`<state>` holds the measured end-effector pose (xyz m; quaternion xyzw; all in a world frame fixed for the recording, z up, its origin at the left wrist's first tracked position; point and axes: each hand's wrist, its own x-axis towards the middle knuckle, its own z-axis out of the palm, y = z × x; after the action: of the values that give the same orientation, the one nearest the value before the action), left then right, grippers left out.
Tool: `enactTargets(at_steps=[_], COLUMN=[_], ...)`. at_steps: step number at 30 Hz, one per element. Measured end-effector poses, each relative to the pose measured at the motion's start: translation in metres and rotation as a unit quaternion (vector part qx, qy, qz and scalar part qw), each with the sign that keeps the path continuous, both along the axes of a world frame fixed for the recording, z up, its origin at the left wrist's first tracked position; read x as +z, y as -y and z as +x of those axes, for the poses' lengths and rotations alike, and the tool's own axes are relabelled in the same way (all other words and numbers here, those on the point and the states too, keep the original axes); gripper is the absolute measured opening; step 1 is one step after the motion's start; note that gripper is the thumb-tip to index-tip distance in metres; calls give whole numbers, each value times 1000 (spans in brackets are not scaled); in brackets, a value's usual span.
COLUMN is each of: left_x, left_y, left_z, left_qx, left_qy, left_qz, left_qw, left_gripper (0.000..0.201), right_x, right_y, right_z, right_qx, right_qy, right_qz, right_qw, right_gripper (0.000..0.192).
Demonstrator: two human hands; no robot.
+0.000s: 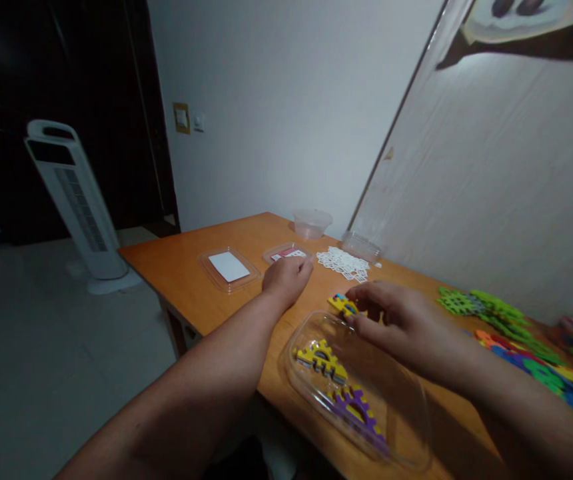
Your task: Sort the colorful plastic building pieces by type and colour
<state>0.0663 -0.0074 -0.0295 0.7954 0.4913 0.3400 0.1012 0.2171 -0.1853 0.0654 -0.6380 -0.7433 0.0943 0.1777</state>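
Note:
My right hand (399, 317) pinches a yellow foam puzzle piece (342, 305) with bits of blue and red, held over the far rim of a clear plastic container (406, 407). Inside that container lie a yellow notched foam piece (321, 360) on a grey one and a purple notched piece (359, 407) with yellow beneath. My left hand (287, 280) is closed like a fist at the near edge of a small clear lid (266, 256) bearing a red-and-white card (286, 253). Whatever its fingers hold, if anything, is hidden from view.
A clear lid (242, 285) with a white card stands left. Small white tiles (344, 263) are piled beyond my hands, before a clear box (361, 245) and a round bowl (311, 223). Green (459, 301) and multicoloured foam pieces (536, 370) spread at right. A tower fan (76, 207) stands on the floor.

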Motion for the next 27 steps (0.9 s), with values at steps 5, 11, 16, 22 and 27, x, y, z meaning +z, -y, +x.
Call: enactTargets(at_steps=[5, 11, 16, 22, 27], left_x=[-1, -2, -2, -2, -4], left_y=[-1, -2, -3, -2, -4], left_z=[0, 0, 0, 0, 0], left_qx=[0, -10, -10, -8, -8], left_qy=[-4, 11, 9, 10, 6], left_qz=[-4, 0, -8, -7, -1], left_qw=[1000, 1000, 1000, 1000, 1000], left_gripper=[62, 64, 64, 65, 66], right_x=[-6, -14, -21, -7, -2], right_y=[23, 21, 21, 24, 5], right_z=[-25, -37, -40, -17, 48], right_qx=[59, 70, 74, 56, -85], right_qy=[46, 105, 99, 66, 14], right_qz=[-49, -67, -87, -9, 107], right_qw=[996, 990, 988, 996, 991], right_gripper=[9, 3, 8, 16, 27])
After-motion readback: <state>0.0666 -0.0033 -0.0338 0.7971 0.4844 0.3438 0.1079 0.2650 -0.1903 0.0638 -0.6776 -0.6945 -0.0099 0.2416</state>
